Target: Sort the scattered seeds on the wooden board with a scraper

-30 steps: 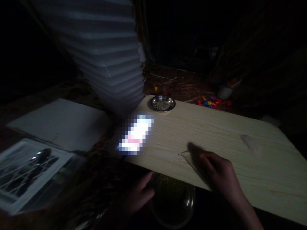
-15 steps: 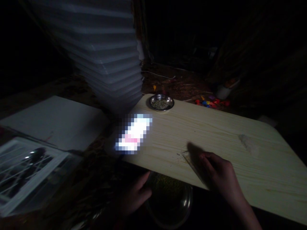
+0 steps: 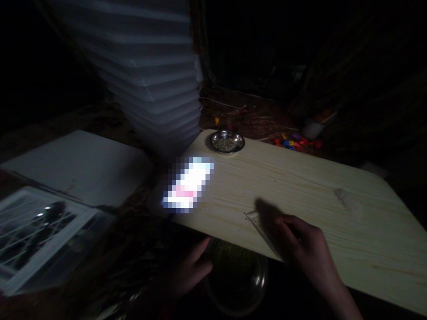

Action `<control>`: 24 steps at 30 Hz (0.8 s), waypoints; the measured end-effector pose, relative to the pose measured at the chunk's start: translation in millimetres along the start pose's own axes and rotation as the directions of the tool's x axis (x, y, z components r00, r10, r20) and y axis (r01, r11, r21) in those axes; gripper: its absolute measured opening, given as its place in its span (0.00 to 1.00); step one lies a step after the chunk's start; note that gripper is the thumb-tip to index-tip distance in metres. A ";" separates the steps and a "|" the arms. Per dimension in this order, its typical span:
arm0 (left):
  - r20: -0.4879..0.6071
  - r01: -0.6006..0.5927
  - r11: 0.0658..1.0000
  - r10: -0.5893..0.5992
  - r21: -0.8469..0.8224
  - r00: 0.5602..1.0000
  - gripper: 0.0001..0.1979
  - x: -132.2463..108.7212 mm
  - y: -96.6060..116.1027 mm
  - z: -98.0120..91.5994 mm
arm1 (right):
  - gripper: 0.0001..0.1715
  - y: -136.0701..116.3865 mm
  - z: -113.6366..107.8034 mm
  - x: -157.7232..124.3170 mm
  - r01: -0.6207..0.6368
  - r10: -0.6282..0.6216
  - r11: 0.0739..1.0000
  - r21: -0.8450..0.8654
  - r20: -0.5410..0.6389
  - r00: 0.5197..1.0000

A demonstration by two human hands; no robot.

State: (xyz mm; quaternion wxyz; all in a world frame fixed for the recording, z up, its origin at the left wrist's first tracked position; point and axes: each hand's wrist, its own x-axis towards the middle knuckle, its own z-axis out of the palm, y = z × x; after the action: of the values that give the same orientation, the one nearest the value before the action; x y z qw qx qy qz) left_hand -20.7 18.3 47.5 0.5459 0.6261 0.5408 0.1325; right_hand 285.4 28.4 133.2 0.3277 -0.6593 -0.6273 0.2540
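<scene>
My right hand [image 3: 303, 238] is closed in a pinch over the table, holding a thin flat piece with a pale edge [image 3: 262, 233], its kind too dark to make out. The piece rests on the wood-grain tabletop [image 3: 316, 195], with a few tiny dark specks by its far corner. Below the table's near edge is a shiny round bowl [image 3: 262, 282] with green bits inside. My left hand [image 3: 191, 269] grips this bowl at its left rim, index finger and thumb showing; the other fingers are lost in the dark.
A small metal dish [image 3: 227, 143] with pale green bits stands at the table's far left corner. Nearer lies a bright blurred-out screen [image 3: 190, 184]. A whitish smear [image 3: 348, 204] marks the right side. Left are a white board [image 3: 76, 164] and a white-framed rack [image 3: 43, 240].
My right hand has shifted slightly left along the tabletop with the thin flat piece, whose far corner is now closer to the specks. My left hand stays at the bowl.
</scene>
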 end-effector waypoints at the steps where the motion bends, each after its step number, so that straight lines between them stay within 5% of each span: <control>1: 0.006 -0.010 1.000 0.010 0.004 1.000 0.38 -0.3 1.7 -0.6 | 0.18 -0.4 -0.1 -1.6 0.007 -0.007 1.000 0.004 0.012 1.000; 11: -0.008 0.023 1.000 -0.023 0.006 1.000 0.39 2.7 -10.5 2.8 | 0.19 6.1 -2.1 0.9 0.012 -0.013 0.999 -0.050 -0.018 1.000; 24: -0.017 -0.015 1.000 0.015 -0.017 1.000 0.37 3.1 -11.9 3.7 | 0.18 5.2 -2.1 0.0 0.050 -0.046 0.998 -0.032 0.103 0.994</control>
State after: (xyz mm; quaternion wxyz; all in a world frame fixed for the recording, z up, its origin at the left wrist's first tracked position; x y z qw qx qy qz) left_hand -23.1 16.7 35.0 0.5458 0.6242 0.5396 0.1464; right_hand 290.4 28.2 130.7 0.2898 -0.6357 -0.6632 0.2685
